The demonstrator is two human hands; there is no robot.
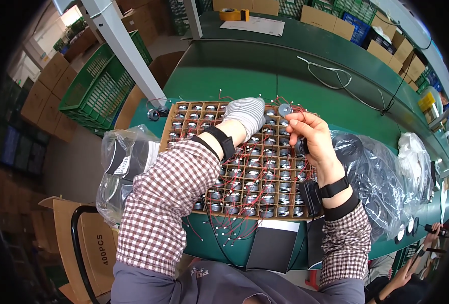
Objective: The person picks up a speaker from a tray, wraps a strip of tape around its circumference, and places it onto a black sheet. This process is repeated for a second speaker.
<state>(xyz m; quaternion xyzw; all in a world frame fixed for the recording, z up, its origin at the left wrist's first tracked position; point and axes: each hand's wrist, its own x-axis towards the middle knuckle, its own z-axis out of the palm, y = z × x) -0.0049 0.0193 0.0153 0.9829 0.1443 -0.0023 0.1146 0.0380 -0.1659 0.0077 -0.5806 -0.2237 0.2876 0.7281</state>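
A shallow cardboard box point(165, 133) split by brown dividers lies across the green table. Its cells hold small round speakers point(253, 174) with thin red wires and white plugs. My left hand point(246, 115), in a grey striped glove, reaches down at the box's far edge; its fingertips are hidden. Bare and curled, my right hand point(313, 134) hovers over the far right corner with thumb and fingers pinched. A small round grey speaker point(285, 110) shows at its fingertips. Another dark round piece point(301, 146) sits against the palm.
Bagged dark round parts point(376, 177) lie right of the box, and a clear bag point(128, 167) lies left. A loose speaker point(154, 114) rests by the grey post point(128, 55). White cable point(331, 71) crosses the far table. Someone else's hands point(402, 276) appear at lower right.
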